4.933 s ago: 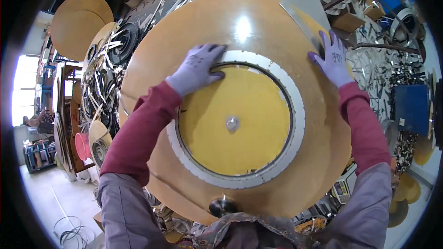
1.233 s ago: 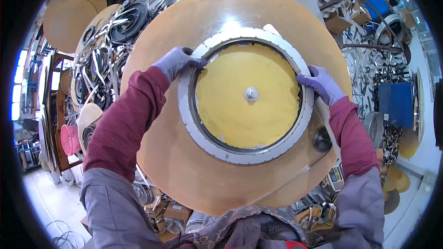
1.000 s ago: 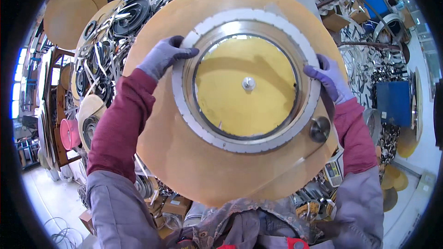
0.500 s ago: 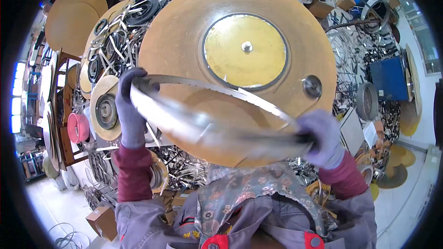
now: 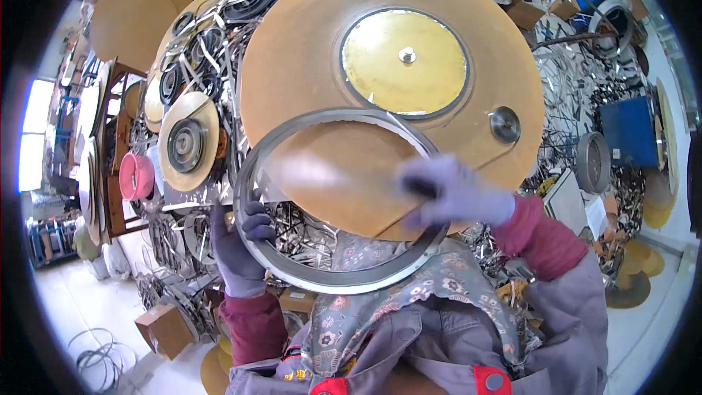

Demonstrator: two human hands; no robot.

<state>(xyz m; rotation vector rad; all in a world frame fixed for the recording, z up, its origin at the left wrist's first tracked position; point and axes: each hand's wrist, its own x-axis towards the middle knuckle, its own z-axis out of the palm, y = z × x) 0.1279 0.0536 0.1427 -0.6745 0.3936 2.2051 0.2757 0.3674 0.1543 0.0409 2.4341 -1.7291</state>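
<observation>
Ring of grey metal (image 5: 358,278) is hanging in front of the person's body, its upper part overlapping the near edge of the large tan disc (image 5: 292,66) in the view, and its lower part covering some of the flowered apron (image 5: 340,322). The left hand (image 5: 240,252) is holding this ring at its left side, the fingers curling over the band from inside. The right hand (image 5: 457,194) is crossing the right side of the ring; it is showing blurred, so I cannot tell how wide it is opening or whether it is gripping. A pale blurred shape (image 5: 311,173) is stretching leftward from it, and I am not able to say what it is.

By my judgement, the step in hand is handling the ring apart from the yellow disc (image 5: 404,80), which is lying on the tan disc with a bolt (image 5: 407,55) at its centre. The next move is probably calling for a steady left grip, since the right one is not surely supporting.

About containers: a pink bucket (image 5: 135,177) is standing at left, a cardboard box (image 5: 167,330) is resting on the floor, and a blue box (image 5: 629,129) is standing at right beside metal scrap (image 5: 570,80). Their contents are not showing clearly.
</observation>
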